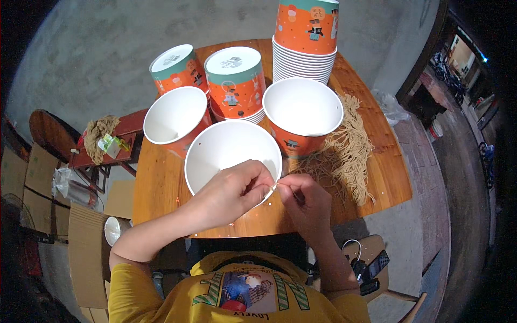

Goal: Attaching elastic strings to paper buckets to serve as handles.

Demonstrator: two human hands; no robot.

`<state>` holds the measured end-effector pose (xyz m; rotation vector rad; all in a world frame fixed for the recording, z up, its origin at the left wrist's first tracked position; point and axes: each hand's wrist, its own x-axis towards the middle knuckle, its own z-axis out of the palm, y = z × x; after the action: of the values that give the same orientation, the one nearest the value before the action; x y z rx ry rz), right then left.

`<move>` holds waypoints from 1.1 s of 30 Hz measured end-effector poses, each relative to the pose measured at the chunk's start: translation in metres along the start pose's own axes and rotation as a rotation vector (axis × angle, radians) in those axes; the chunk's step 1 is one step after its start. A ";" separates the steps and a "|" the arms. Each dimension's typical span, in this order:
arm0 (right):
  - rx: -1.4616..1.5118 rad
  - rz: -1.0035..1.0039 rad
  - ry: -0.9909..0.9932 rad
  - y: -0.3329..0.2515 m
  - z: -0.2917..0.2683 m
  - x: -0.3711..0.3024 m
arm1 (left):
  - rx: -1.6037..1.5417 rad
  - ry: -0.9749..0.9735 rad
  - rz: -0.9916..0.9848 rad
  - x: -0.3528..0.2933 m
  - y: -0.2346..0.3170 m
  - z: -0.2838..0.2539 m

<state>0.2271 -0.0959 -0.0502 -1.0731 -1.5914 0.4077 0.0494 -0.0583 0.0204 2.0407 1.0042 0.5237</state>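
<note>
A large white paper bucket [229, 141] stands right in front of me at the table's near side, its mouth tilted up toward me and a small hole in its wall. At its right rim my left hand [239, 191] is closed in a pinch on a thin pale cord [274, 187]. My right hand [308, 203] pinches the same cord just outside the rim, so the two sets of fingertips nearly meet. The exact loop or knot between them is too small to make out. A bundle of beige cords [351, 153] lies to the right of the buckets.
Two more open orange buckets [186, 137] [296, 141] flank the front one. Behind them stand upside-down buckets [232, 89] and a tall nested stack [302, 64] on the wooden table [385, 177]. Cardboard [86, 253] lies at left; a phone [375, 266] rests on a stool at lower right.
</note>
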 end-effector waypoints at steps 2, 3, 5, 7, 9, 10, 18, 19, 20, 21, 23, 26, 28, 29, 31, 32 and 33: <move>0.001 0.001 -0.002 0.000 0.000 0.000 | 0.050 0.035 0.062 0.000 0.000 0.000; 0.001 -0.004 -0.001 0.000 0.000 0.000 | -0.025 0.002 0.014 0.001 0.001 -0.001; 0.002 -0.010 0.000 0.000 -0.001 0.000 | -0.100 -0.030 -0.034 0.002 -0.002 0.000; -0.019 0.000 -0.045 0.000 -0.001 -0.001 | -0.281 -0.031 -0.033 0.003 -0.011 0.004; -0.031 0.005 -0.043 -0.001 -0.001 -0.001 | -0.287 -0.044 -0.057 0.003 -0.011 0.004; -0.042 0.010 -0.041 -0.001 -0.001 -0.001 | -0.292 -0.057 -0.081 0.003 -0.010 0.003; -0.034 0.014 -0.065 -0.003 -0.005 -0.001 | 0.136 0.079 0.069 -0.001 0.001 -0.001; -0.029 0.006 -0.067 -0.004 -0.005 -0.001 | 0.117 0.094 0.063 0.000 0.002 0.000; -0.028 0.005 -0.067 -0.005 -0.006 0.000 | 0.118 0.095 0.062 0.000 0.002 0.000; -0.030 -0.010 -0.053 -0.006 -0.006 0.001 | 0.069 0.094 0.040 0.001 0.002 -0.001; -0.035 -0.026 -0.038 -0.006 -0.007 0.001 | 0.018 0.092 0.021 0.003 0.003 -0.002; -0.027 -0.052 -0.020 -0.003 -0.009 0.002 | -0.068 0.050 -0.032 0.006 0.005 -0.002; -0.036 -0.054 -0.031 -0.001 -0.010 0.001 | -0.249 -0.014 -0.146 0.009 0.005 0.000; -0.037 -0.054 -0.030 0.000 -0.010 0.001 | -0.249 -0.015 -0.144 0.009 0.003 0.001; -0.039 -0.096 -0.024 0.001 -0.009 0.002 | -0.300 0.000 -0.114 0.011 -0.006 0.004; -0.040 -0.096 -0.024 0.001 -0.009 0.001 | -0.299 -0.001 -0.114 0.011 -0.008 0.004; -0.035 -0.087 -0.028 0.000 -0.010 0.001 | -0.269 0.005 -0.118 0.012 -0.010 0.004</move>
<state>0.2359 -0.0973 -0.0463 -1.0248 -1.6690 0.3382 0.0545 -0.0473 0.0106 1.7328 0.9930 0.5695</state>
